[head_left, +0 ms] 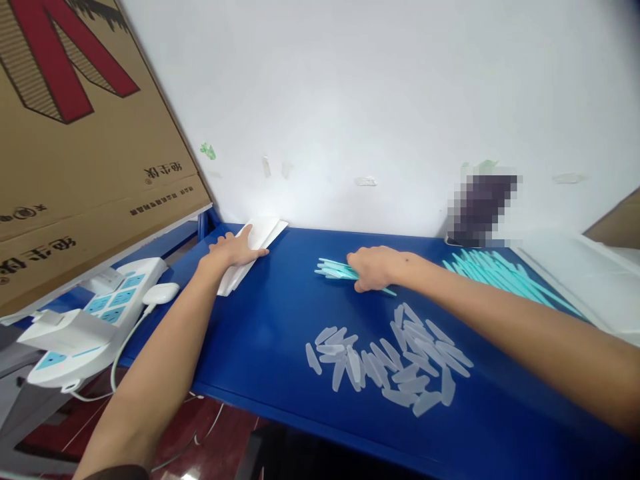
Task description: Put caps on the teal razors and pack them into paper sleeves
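My left hand (pixel 234 249) lies on a stack of flat white paper-like pieces (pixel 257 241) at the table's back left, thumb stretched out to the side and fingers apart. Near the middle of the blue table, my right hand (pixel 375 268) is closed over a small bunch of thin turquoise sticks (pixel 334 269); their ends poke out to the left and one tip shows below the hand. Closer to me are many small translucent plastic caps (pixel 417 350), scattered in a loose pile. Beyond my right forearm rests a larger heap of turquoise sticks (pixel 493 268).
A white power strip (pixel 107 310) with plugged-in adapters sits at the left edge, its cables hanging down. A large cardboard box (pixel 100 153) leans there too. The wall (pixel 350 100) bounds the back. A whitish translucent container (pixel 575 273) and a blurred-out dark object (pixel 483 207) stand right.
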`<action>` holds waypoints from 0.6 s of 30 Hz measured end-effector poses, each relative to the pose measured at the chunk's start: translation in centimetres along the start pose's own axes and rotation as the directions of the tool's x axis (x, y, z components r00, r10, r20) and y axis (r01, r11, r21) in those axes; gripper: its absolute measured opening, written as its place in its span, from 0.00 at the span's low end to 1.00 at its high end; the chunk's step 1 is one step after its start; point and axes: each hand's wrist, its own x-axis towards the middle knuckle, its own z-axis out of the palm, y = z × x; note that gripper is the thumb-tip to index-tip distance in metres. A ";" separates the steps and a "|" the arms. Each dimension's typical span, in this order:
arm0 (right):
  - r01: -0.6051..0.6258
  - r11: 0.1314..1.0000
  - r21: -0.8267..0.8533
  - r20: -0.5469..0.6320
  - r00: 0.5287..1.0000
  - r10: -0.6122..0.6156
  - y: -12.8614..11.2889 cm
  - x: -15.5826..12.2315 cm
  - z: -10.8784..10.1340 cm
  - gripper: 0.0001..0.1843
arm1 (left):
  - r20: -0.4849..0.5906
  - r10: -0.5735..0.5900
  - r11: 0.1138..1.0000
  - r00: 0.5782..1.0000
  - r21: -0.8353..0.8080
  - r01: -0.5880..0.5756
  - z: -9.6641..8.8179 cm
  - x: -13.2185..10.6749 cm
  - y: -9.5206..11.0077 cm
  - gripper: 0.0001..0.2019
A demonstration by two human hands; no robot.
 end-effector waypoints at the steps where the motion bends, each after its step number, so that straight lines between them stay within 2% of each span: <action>1: 0.001 1.000 -0.018 -0.007 1.000 -0.001 -0.3 0.1 0.1 0.19 | -0.012 0.010 1.000 1.000 -0.021 -0.010 0.0 0.1 -0.1 0.57; 4: 0.019 0.999 -0.050 -0.016 1.000 -0.019 -0.6 0.3 0.5 0.16 | -0.072 0.024 0.997 0.997 -0.071 -0.029 0.1 0.2 -0.3 0.56; 8: 0.069 0.994 -0.082 -0.063 0.995 -0.074 0.2 0.2 1.6 0.15 | -0.228 0.046 0.992 0.973 -0.106 -0.071 -0.4 -0.6 0.0 0.51; 10: 0.103 0.989 -0.101 -0.148 0.982 -0.118 1.0 0.0 2.4 0.14 | -0.369 0.082 0.979 0.926 -0.146 -0.145 -0.9 -1.6 0.9 0.48; 11: 0.118 0.988 -0.097 -0.209 0.968 -0.136 1.4 -0.1 2.8 0.13 | -0.461 0.103 0.963 0.881 -0.176 -0.205 -1.2 -2.2 1.5 0.46; 12: 0.128 0.989 -0.077 -0.276 0.950 -0.145 1.8 -0.3 3.3 0.13 | -0.559 0.127 0.935 0.820 -0.209 -0.287 -1.4 -2.9 2.3 0.45; 14: 0.135 0.991 0.007 -0.404 0.907 -0.121 2.6 -0.7 4.0 0.12 | -0.733 0.147 0.820 0.664 -0.285 -0.496 -1.6 -4.1 4.1 0.44; 15: 0.131 0.989 0.062 -0.453 0.887 -0.089 2.9 -0.9 4.3 0.11 | -0.793 0.133 0.728 0.595 -0.329 -0.601 -1.6 -4.6 5.1 0.44; 16: 0.129 0.985 0.115 -0.491 0.869 -0.057 3.2 -1.1 4.5 0.10 | -0.834 0.094 0.613 0.544 -0.381 -0.692 -1.4 -5.0 6.1 0.44; 17: 0.124 0.979 0.161 -0.520 0.854 -0.023 3.3 -1.3 4.6 0.10 | -0.849 0.033 0.473 0.528 -0.452 -0.756 -1.0 -5.2 7.0 0.43; 18: 0.115 0.973 0.199 -0.539 0.842 0.011 3.4 -1.5 4.7 0.10 | -0.828 -0.027 0.307 0.560 -0.540 -0.784 -0.6 -5.2 7.8 0.40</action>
